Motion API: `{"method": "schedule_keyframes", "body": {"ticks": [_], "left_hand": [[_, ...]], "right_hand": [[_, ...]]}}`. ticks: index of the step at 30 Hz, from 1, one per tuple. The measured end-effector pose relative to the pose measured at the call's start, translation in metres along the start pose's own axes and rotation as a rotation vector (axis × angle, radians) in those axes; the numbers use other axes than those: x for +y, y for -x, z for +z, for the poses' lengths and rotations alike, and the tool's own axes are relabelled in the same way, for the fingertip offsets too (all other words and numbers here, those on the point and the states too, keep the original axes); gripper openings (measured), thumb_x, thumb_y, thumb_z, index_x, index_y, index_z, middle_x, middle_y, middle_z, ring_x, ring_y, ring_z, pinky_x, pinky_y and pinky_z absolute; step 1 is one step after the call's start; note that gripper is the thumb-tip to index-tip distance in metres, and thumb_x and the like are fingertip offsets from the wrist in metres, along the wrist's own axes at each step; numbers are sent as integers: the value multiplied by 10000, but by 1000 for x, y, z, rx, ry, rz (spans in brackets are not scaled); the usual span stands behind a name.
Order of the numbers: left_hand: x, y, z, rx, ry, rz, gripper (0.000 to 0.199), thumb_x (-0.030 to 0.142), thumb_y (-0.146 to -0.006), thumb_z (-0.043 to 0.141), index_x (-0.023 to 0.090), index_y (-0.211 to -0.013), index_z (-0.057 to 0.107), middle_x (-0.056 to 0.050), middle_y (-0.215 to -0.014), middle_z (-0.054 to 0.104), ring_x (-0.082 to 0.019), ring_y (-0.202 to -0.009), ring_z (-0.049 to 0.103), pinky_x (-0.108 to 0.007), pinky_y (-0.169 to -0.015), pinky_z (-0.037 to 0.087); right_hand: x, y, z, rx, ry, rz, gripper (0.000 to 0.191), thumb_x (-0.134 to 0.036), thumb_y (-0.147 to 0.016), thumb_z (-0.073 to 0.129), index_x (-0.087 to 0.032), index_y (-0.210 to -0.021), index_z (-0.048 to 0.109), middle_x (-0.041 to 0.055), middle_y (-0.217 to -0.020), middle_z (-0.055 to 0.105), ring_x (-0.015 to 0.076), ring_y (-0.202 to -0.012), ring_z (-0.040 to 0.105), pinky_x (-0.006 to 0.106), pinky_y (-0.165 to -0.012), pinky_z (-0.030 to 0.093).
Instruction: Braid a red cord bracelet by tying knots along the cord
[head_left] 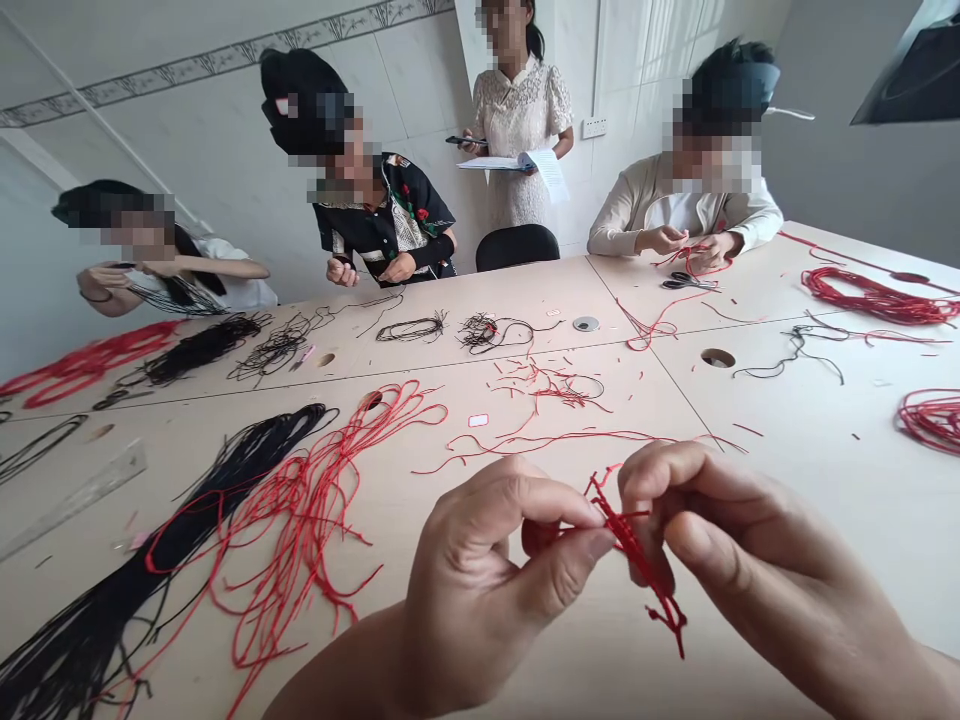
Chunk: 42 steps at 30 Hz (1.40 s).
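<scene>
Close to me, over the near side of the table, is a piece of knotted red cord point(628, 540), with small knots and short loose ends along it. My left hand point(487, 570) pinches it between thumb and index finger, and a bit of red cord shows among its curled fingers. On the other side, my right hand point(757, 560) has its fingers bent around the far side of the piece, touching it. The right thumb stands a little off the cord. The fingers partly hide the middle of the piece.
Left of my hands lie a red cord bundle point(300, 520) and a black cord bundle point(225, 500), beside a clear ruler point(82, 495). Red scraps point(551, 385) lie ahead. Coiled red cord point(934, 420) is at right. Across the table, people handle cords; scissors point(686, 281) lie near one.
</scene>
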<state>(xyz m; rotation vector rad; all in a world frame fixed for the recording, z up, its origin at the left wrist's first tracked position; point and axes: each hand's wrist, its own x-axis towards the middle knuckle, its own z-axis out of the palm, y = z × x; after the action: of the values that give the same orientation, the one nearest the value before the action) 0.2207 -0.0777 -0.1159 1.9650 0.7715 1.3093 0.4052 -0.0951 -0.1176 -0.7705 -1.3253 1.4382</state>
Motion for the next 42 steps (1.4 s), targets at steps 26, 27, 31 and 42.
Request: {"method": "schedule_keyframes", "body": {"ticks": [26, 27, 31, 42], "left_hand": [[-1, -7, 2, -37, 118, -159, 67, 166, -847, 741, 202, -791, 730, 25, -638, 616, -90, -560, 503, -208, -521, 442], [0, -7, 2, -37, 100, -141, 73, 166, -847, 743, 203, -787, 727, 24, -641, 622, -91, -560, 507, -211, -520, 440], [0, -6, 4, -45, 86, -85, 112, 134, -854, 725, 205, -770, 709, 25, -638, 626, -93, -553, 507, -219, -512, 436], [-3, -7, 3, -19, 165, -145, 125, 138, -849, 712, 196, -743, 680, 32, -602, 588, -91, -534, 454, -218, -492, 404]], "right_hand": [[5, -7, -6, -10, -35, 76, 276, -459, -901, 695, -196, -866, 618, -20, -688, 557, 97, -585, 513, 203, -526, 474], [3, -7, -5, 2, 14, 63, 279, -452, -905, 692, -195, -833, 612, -22, -672, 544, 97, -581, 495, 200, -518, 455], [6, -6, -5, -26, -39, 81, 294, -420, -945, 647, -193, -771, 580, -18, -694, 549, 97, -618, 491, 199, -561, 448], [9, -9, -13, -155, -42, 244, 339, -476, -832, 769, -178, -822, 607, -11, -717, 575, 114, -696, 522, 218, -590, 419]]}}
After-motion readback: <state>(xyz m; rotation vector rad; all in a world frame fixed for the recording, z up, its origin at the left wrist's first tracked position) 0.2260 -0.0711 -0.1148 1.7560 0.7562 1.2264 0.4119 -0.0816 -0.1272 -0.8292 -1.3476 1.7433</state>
